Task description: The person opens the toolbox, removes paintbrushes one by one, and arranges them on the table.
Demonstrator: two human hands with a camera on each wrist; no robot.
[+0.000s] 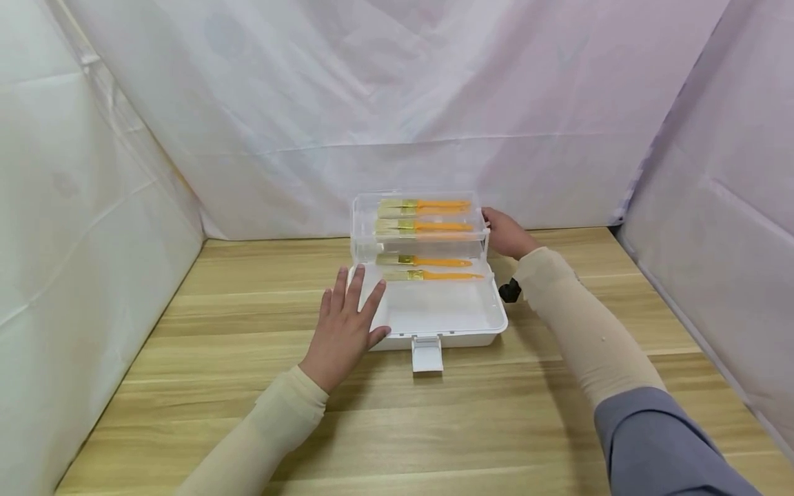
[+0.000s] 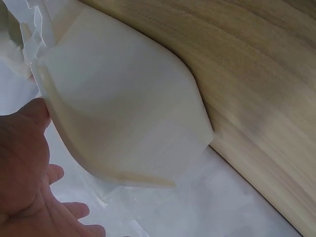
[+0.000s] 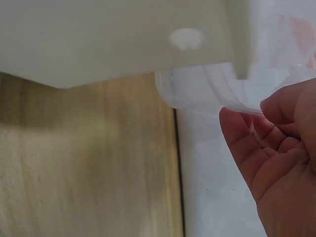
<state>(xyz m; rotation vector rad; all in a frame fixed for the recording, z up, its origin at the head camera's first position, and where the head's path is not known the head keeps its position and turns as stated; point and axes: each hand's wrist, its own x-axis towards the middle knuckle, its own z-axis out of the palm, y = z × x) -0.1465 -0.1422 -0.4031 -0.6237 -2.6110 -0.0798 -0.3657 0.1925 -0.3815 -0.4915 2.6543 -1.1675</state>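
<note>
A white plastic box [image 1: 446, 310] stands with its clear plastic lid [image 1: 358, 224] raised at the back. Several flat paintbrushes [image 1: 442, 227] with orange handles and pale bristles lie in rows in the clear upper part, and a lower paintbrush [image 1: 443, 275] lies near the back of the white base. My left hand [image 1: 344, 334], fingers spread and straight, rests at the box's left front rim; its thumb touches the rim in the left wrist view. At the back right corner, my right hand [image 3: 276, 158] pinches the edge of the clear plastic between thumb and fingers.
A white latch [image 1: 427, 355] hangs down at the box's front. The wooden table [image 1: 434, 427] extends around the box, with white cloth [image 1: 298, 103] behind and at both sides. A small black object [image 1: 510, 291] shows beside the right wrist.
</note>
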